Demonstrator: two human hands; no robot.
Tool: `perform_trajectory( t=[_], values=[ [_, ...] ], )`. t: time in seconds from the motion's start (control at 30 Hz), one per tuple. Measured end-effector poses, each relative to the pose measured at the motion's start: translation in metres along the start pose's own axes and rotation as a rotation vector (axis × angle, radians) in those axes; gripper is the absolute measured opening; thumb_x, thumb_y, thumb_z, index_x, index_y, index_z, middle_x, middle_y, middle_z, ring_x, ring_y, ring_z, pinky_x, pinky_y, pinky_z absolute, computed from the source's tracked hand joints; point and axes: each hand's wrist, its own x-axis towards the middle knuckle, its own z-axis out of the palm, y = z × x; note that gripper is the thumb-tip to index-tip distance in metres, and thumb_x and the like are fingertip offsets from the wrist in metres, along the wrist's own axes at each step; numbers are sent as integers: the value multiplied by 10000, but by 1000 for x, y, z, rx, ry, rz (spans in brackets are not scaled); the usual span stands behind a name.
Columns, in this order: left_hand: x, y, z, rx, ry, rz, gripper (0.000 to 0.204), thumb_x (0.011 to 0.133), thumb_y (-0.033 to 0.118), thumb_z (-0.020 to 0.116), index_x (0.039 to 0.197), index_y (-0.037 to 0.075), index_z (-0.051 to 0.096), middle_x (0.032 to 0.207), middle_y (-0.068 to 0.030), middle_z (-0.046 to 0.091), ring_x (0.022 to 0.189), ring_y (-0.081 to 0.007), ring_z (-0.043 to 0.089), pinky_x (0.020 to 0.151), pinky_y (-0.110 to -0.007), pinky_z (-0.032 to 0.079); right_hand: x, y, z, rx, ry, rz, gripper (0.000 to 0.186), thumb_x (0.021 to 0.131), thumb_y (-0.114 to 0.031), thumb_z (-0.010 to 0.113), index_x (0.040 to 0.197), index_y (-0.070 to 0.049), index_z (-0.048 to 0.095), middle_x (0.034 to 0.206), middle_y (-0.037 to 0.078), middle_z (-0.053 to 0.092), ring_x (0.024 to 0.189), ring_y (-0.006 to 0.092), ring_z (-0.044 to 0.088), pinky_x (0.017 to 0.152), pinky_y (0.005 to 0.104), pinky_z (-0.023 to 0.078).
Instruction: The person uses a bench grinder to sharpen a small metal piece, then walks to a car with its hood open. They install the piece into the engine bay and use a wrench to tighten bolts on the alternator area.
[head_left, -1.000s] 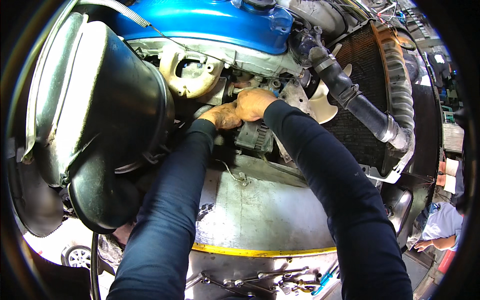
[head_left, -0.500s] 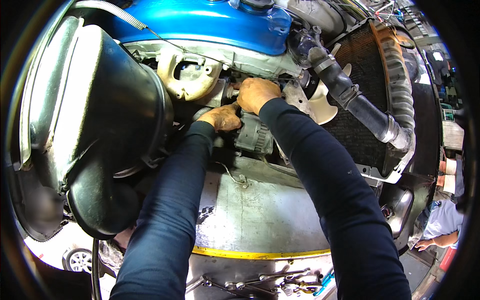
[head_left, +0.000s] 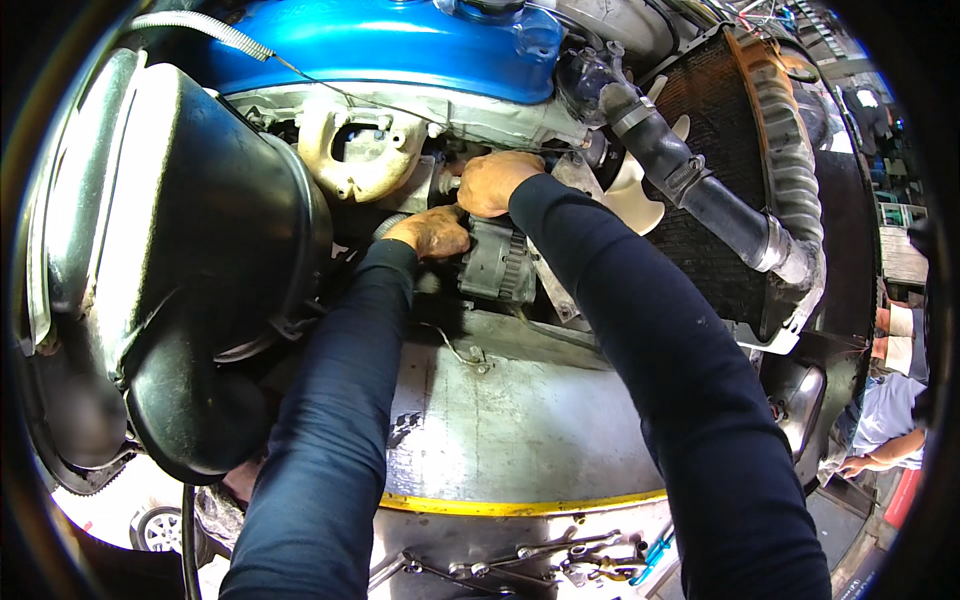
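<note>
Both my hands reach into the engine bay, close together at the top of a grey alternator (head_left: 497, 262). My left hand (head_left: 432, 236) is closed with curled fingers at the alternator's upper left corner. Just above and to the right, my right hand (head_left: 497, 183) makes a fist, its back turned toward me. Whatever the fingers of either hand grip is hidden. A pale cast manifold (head_left: 362, 160) lies left of my right hand, below the blue engine cover (head_left: 400, 50). A metal bracket (head_left: 580, 178) stands right of that hand.
A big black air-cleaner canister (head_left: 235, 200) fills the left side. On the right are the fan (head_left: 635, 200), radiator (head_left: 705, 170) and black hose (head_left: 725, 215). Wrenches (head_left: 540, 549) lie beyond the yellow-edged panel (head_left: 520, 430). Another person's arm (head_left: 890, 455) shows far right.
The whole view has shifted slightly, so the engine parts sit a little further left. Both hands stay closed at the alternator, with little visible movement against it.
</note>
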Motion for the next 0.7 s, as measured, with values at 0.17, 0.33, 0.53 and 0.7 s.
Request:
perform_trajectory(
  t=[0.17, 0.33, 0.53, 0.7],
  values=[
    [23, -17, 19, 97, 48, 112, 341, 941, 186, 528, 1171, 59, 747, 1316, -207, 679, 1252, -344, 633, 1036, -411, 503, -9, -3, 10, -1, 40, -52, 410, 893, -198, 543, 1218, -58, 749, 1270, 194, 719, 1151, 394, 704, 887, 569, 575],
    [40, -33, 32, 23, 97, 237, 368, 955, 280, 569, 1243, 95, 703, 1354, -154, 676, 1264, -295, 635, 1066, -386, 492, -3, -10, 23, -292, -19, -531, 338, 880, -174, 538, 995, 23, 786, 1048, 260, 750, 992, 404, 739, 822, 502, 586],
    [30, -32, 33, -277, 182, 38, 470, 869, 281, 691, 1298, 89, 673, 1339, -174, 678, 1262, -324, 626, 1058, -398, 493, 9, -6, 16, 26, -164, -331, 279, 738, -72, 591, 899, 58, 780, 953, 272, 750, 885, 412, 731, 738, 470, 575],
    [30, -27, 32, 26, 128, 125, 314, 890, 209, 623, 1152, 95, 753, 1229, -166, 723, 1194, -310, 669, 1006, -402, 533, 0, -13, 14, -133, -23, -290, 317, 785, -124, 604, 986, 33, 791, 1056, 242, 759, 997, 394, 738, 792, 463, 589]
  ],
)
